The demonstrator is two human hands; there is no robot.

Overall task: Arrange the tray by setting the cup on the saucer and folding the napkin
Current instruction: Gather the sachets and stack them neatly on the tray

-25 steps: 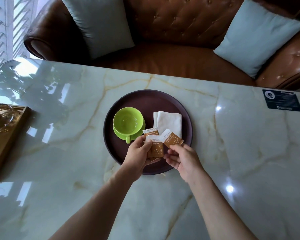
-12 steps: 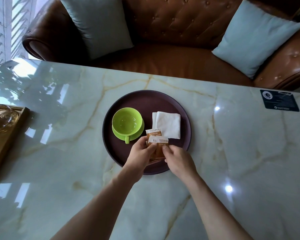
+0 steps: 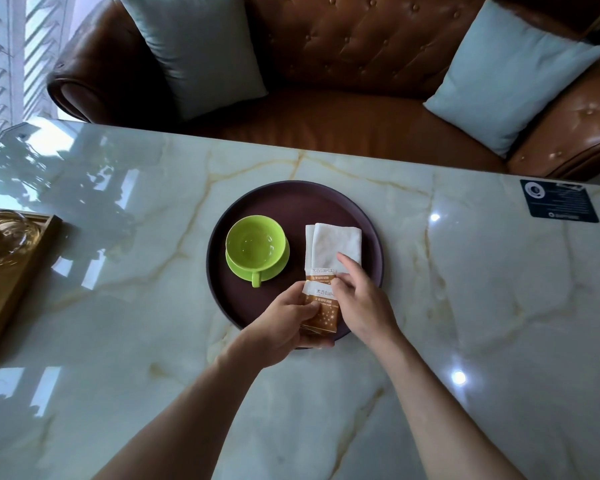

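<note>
The cup [image 3: 256, 243] sits on its saucer [image 3: 257, 268], left on the tray [image 3: 284, 199], handle toward me. The napkin [image 3: 333, 247] lies folded on the right half, touching nothing green. By that lay, both parts of the task look done, and what I am handling now is an extra: the sugar packets [image 3: 321, 306].

My left hand [image 3: 284, 323] grips the stack of packets from its left edge, thumb on top, fingers curled under. My right hand [image 3: 361, 303] rests against the stack's right side with fingers fairly straight, the index stretched forward onto the napkin's near edge; it presses more than it grips.

A second ago the packets were fanned out between both hands, one angled off to the right. Half a second ago I had drawn them closer. Now they are squared into one pile, one packet's top edge peeking out past the other, its far end overlapping the napkin's near edge. I take it that I am tidying them for placing at the tray's near edge.

The tray stands on the marble tabletop [image 3: 465, 306]. At the far left is a wooden tray [image 3: 21, 271] with glassware, at the far right a dark card [image 3: 558, 200]. Beyond is a leather sofa [image 3: 361, 64] with two pale cushions [image 3: 510, 74].
</note>
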